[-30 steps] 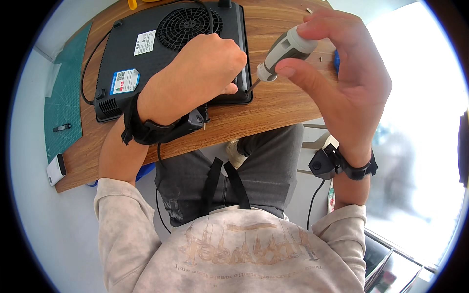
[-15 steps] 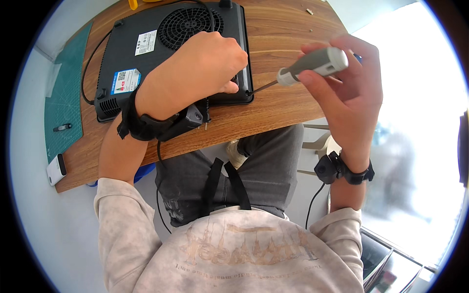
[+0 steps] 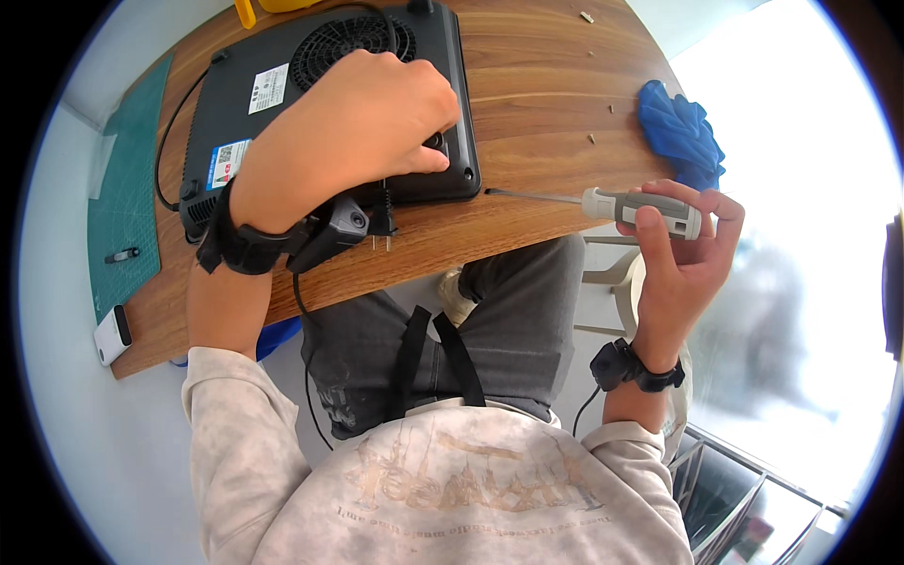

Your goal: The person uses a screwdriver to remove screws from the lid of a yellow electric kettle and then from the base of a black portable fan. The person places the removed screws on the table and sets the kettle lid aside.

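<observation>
A black flat appliance lies upside down on the wooden table, its round fan grille facing up. My left hand rests on its near right part, fingertips pinched at the right edge near a foot. My right hand holds a grey-handled screwdriver level beyond the table's front edge. Its thin shaft points left, with the tip just short of the appliance's corner. A black power plug lies by my left wrist.
A blue cloth lies at the table's right edge, with a few small screws near it. A green cutting mat holding a small dark item, and a white phone, are on the left. Yellow objects sit at the back.
My right hand has swung the screwdriver away from the appliance, out to the right and down past the table edge. My left hand has stayed on the appliance.
</observation>
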Tool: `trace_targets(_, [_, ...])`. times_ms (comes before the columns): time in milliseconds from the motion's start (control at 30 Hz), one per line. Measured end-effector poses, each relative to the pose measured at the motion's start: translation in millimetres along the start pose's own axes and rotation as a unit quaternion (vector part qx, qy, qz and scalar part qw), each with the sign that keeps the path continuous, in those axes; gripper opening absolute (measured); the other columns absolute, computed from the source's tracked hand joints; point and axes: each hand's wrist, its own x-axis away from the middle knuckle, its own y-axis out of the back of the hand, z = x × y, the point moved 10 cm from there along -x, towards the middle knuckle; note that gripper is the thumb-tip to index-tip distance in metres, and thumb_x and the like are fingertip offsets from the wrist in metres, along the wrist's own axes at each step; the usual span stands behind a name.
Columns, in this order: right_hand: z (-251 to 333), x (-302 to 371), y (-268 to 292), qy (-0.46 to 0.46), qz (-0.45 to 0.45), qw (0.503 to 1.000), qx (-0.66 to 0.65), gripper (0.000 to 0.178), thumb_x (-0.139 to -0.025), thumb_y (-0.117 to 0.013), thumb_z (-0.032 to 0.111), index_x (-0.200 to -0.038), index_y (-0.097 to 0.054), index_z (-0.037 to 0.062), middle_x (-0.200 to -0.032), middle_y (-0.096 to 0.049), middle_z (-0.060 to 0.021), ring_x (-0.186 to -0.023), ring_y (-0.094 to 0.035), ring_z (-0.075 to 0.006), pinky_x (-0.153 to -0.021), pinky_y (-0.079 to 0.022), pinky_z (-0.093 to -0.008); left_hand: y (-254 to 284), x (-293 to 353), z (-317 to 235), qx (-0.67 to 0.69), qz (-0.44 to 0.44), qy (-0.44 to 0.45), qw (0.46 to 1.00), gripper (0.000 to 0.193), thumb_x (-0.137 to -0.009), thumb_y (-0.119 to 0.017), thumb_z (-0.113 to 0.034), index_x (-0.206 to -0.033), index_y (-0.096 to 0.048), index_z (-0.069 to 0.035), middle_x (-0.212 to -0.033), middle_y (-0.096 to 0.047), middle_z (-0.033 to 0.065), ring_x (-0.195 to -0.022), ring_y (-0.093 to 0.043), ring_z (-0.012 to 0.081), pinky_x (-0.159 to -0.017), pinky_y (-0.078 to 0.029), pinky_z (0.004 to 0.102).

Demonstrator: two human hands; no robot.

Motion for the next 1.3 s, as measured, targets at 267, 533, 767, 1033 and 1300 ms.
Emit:
trace_targets(267, [-11, 6, -3, -0.012, -0.017, 0.999, -0.046, 0.048, -0.087, -0.076, -0.004, -0.118, -0.041, 0.0075, -0.113, -0.066, -0.0203, -0.092, -0.069, -0.0189, -0.073, -0.065, -0.0299, -1, 0, 0, 0.024, -0.021, -0.011, 0.999, 0.031, -0.083, -0.080, -0.035, -0.088, -0.069, -0.006, -0.083, -0.063, 0.0074, -0.078, -0.068, 0.0272, -0.069, -0.054, 0.0372])
trace_targets(533, [-15, 7, 3, -0.013, -0.036, 0.999, -0.035, 0.044, -0.090, -0.073, -0.004, -0.118, -0.041, 0.0063, -0.113, -0.065, -0.0211, -0.098, -0.070, -0.0232, -0.077, -0.067, -0.0349, -9, -3, 0, 0.011, -0.005, -0.006, 1.000, 0.035, -0.079, -0.082, -0.038, -0.086, -0.069, -0.006, -0.082, -0.063, 0.0066, -0.077, -0.068, 0.0264, -0.068, -0.054, 0.0367])
trace_targets(767, [-17, 10, 1, -0.002, -0.028, 0.998, -0.059, 0.039, -0.091, -0.070, -0.005, -0.116, -0.042, 0.0053, -0.113, -0.065, -0.0209, -0.103, -0.070, -0.0267, -0.080, -0.066, -0.0380, -14, -3, 1, 0.022, 0.003, -0.005, 1.000, 0.034, -0.077, -0.083, -0.036, -0.086, -0.068, -0.006, -0.082, -0.063, 0.0068, -0.078, -0.068, 0.0272, -0.069, -0.054, 0.0372])
trace_targets(1033, [-31, 16, 11, -0.022, -0.059, 0.997, -0.051, 0.031, -0.092, -0.069, -0.003, -0.114, -0.048, 0.0027, -0.111, -0.066, -0.0194, -0.103, -0.069, -0.0251, -0.081, -0.066, -0.0382, -12, -1, -1, 0.041, -0.019, -0.008, 0.999, 0.034, -0.079, -0.083, -0.033, -0.088, -0.067, -0.004, -0.082, -0.063, 0.0080, -0.080, -0.069, 0.0274, -0.071, -0.056, 0.0377])
trace_targets(1300, [-49, 29, 24, -0.062, -0.088, 0.993, -0.044, 0.028, -0.092, -0.068, -0.002, -0.114, -0.052, 0.0012, -0.111, -0.066, -0.0176, -0.104, -0.068, -0.0233, -0.079, -0.066, -0.0361, -7, -7, -26, 0.052, -0.042, -0.025, 0.997, 0.022, -0.083, -0.080, -0.024, -0.096, -0.071, -0.008, -0.098, -0.065, 0.0040, -0.092, -0.067, 0.0235, -0.076, -0.058, 0.0378])
